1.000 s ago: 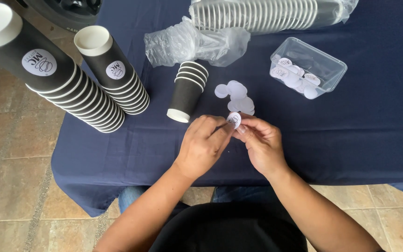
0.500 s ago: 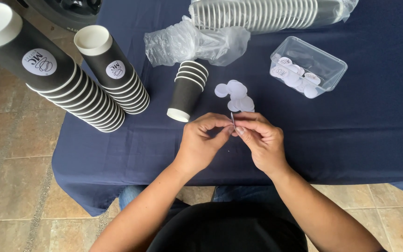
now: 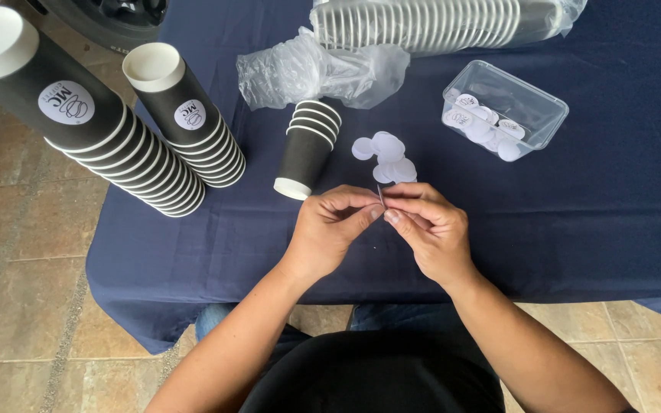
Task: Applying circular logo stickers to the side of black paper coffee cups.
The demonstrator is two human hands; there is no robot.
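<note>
While the counter under its navy cloth fills most of the view, its near edge runs from 9 o'clock to 3 o'clock just behind the wrists, and tiled floor lies beyond the left corner. At 12 o'clock a long sleeve of nested cups lies on its side in clear plastic wrap. At 10 o'clock two tilted stacks of black paper cups already carry a round white label; judging by that, a good share of the labelling looks done. A short stack of striped cups stands rim-down just left of centre and shows no label from here, so those likely remain, along with the wrapped sleeve. At 1 o'clock a clear plastic tub holds more round stickers. A small heap of plain white discs lies just past the hands, probably peeled backings.

Both hands meet at centre. The left hand and right hand have their fingers pinched together on a thin round sticker, seen edge-on, held just above the cloth. Whether it is already parting from its backing I cannot tell.

Open cloth spreads toward 3 o'clock; the left side is crowded by the leaning stacks near the counter's edge.
</note>
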